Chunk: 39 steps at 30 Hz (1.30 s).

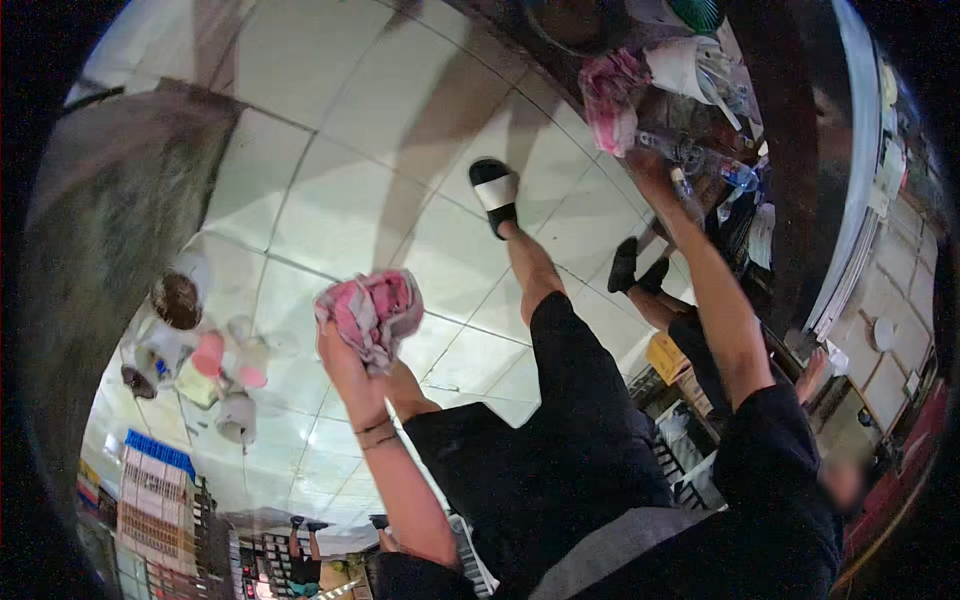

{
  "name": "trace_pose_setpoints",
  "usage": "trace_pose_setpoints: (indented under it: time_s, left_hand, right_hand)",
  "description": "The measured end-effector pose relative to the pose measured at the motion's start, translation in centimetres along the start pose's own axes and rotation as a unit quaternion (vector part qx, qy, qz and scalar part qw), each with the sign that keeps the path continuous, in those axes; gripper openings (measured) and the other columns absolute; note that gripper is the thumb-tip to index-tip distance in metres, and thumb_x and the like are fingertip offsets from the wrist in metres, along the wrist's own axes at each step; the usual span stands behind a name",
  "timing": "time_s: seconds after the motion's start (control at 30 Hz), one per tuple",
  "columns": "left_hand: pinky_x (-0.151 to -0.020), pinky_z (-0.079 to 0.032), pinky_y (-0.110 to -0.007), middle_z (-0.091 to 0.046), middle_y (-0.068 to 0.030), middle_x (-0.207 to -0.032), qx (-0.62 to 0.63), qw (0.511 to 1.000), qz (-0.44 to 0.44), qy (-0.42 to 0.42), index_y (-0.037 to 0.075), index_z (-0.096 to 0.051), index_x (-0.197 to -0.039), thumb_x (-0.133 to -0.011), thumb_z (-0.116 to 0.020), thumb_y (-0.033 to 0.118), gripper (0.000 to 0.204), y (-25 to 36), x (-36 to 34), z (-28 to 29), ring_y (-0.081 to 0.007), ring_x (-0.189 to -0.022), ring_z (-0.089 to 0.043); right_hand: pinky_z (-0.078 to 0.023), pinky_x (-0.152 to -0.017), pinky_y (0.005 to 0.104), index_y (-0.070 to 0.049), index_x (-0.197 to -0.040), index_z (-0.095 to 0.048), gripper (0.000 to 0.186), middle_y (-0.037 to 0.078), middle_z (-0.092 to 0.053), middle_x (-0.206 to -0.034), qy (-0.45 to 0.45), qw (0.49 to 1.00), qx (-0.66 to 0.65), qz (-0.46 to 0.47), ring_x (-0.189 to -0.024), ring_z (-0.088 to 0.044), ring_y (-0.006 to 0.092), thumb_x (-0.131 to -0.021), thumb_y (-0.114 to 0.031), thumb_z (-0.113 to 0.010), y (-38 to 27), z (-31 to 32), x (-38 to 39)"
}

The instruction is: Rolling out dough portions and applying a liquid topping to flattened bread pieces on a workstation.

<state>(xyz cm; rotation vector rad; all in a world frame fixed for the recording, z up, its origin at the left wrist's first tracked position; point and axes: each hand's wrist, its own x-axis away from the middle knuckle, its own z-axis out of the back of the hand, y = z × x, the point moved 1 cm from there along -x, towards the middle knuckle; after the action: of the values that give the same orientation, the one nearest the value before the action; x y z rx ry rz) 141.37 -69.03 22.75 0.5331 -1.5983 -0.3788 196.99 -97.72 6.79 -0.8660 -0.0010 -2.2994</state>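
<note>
The pink-and-white cloth (pixel 370 312) is bunched in the left hand (pixel 345 362), whose fingers are clamped around its lower part, and it hangs over the pale tiled floor (pixel 330 180); every place below is given from this cloth. Far to its upper right the right hand (pixel 652 172) reaches to the cluttered tabletop (pixel 735 215); blur hides whether its fingers are together or apart. There are 2 pink cloths in all: the 2nd pink cloth (pixel 612 92) lies bundled just up-left of the right hand, with 1 white container (pixel 682 65) beside it. 1 clear plastic bottle (pixel 700 162) with a blue label lies just right of that hand. Up and right of the held cloth, between it and the tabletop, stands the person's foot in 1 black-and-white slide sandal (pixel 495 195); the black shorts (pixel 570 430) fill the lower right. Left of the held cloth sits a cluster of small pots (pixel 215 365), 2 of them pink, the rest whitish or dark; an exact count is unclear. Lower left is 1 blue-topped rectangular sign (pixel 155 490). Right of the shorts sits 1 yellow box (pixel 668 355), near another person's legs (pixel 655 295).
</note>
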Motion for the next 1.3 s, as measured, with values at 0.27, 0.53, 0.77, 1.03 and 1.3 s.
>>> trace_pose_setpoints:
  time_s: [0.27, 0.53, 0.77, 1.03, 1.3]
  left_hand:
    - [-0.092, -0.055, -0.034, -0.068, -0.0106, -0.119, -0.148, 0.986, 0.072, -0.003, -0.001, -0.059, -0.132, -0.106, -0.048, 0.027, 0.040, -14.4, 6.0, 5.3, -0.0227, -0.103, -0.066]
    - [-0.094, -0.053, -0.034, -0.067, -0.0129, -0.124, -0.230, 0.971, 0.055, -0.033, -0.004, -0.058, -0.134, -0.107, -0.046, 0.028, 0.044, -10.6, 4.4, 6.7, -0.0223, -0.110, -0.064]
    - [-0.089, -0.053, -0.033, -0.068, -0.0111, -0.118, -0.264, 0.963, 0.039, 0.032, -0.002, -0.061, -0.130, -0.105, -0.045, 0.020, 0.037, -6.5, 3.6, 6.5, -0.0207, -0.102, -0.065]
    - [-0.091, -0.054, -0.033, -0.068, -0.0115, -0.121, -0.235, 0.971, 0.044, 0.015, -0.002, -0.060, -0.133, -0.104, -0.049, 0.021, 0.038, -6.5, 2.1, 8.2, -0.0211, -0.107, -0.065]
    - [-0.095, -0.051, -0.034, -0.068, -0.0111, -0.120, -0.296, 0.955, 0.032, -0.018, -0.002, -0.061, -0.131, -0.108, -0.043, 0.030, 0.043, -8.0, 1.7, 7.8, -0.0202, -0.108, -0.063]
  right_hand:
    - [-0.048, -0.062, 0.0441, -0.006, -0.101, -0.066, 0.036, 0.010, -0.063, -0.083, 0.172, 0.890, -0.422, -0.017, -0.069, -0.058, 0.0226, -0.102, -0.041, -0.060, 6.0, 13.3, -14.7]
    - [-0.051, -0.066, 0.0400, -0.002, -0.111, -0.065, 0.024, 0.006, -0.065, -0.089, 0.225, 0.963, -0.135, 0.065, -0.076, -0.060, 0.0224, -0.095, -0.020, -0.068, 1.7, 9.7, -15.3]
    - [-0.053, -0.070, 0.0498, 0.000, -0.100, -0.068, 0.014, 0.019, -0.067, -0.091, 0.333, 0.912, 0.164, 0.174, -0.083, -0.065, 0.0384, -0.092, -0.008, -0.061, -5.3, 5.4, -8.3]
    - [-0.054, -0.070, 0.0482, -0.001, -0.103, -0.067, 0.014, 0.018, -0.069, -0.092, 0.196, 0.970, 0.136, -0.037, -0.078, -0.068, 0.0373, -0.096, -0.009, -0.058, -5.9, 5.5, -10.5]
    - [-0.056, -0.078, 0.0405, -0.003, -0.112, -0.070, 0.024, 0.009, -0.071, -0.102, 0.128, 0.785, -0.606, -0.014, -0.085, -0.067, 0.0234, -0.095, -0.019, -0.063, -1.9, 6.1, -16.7]
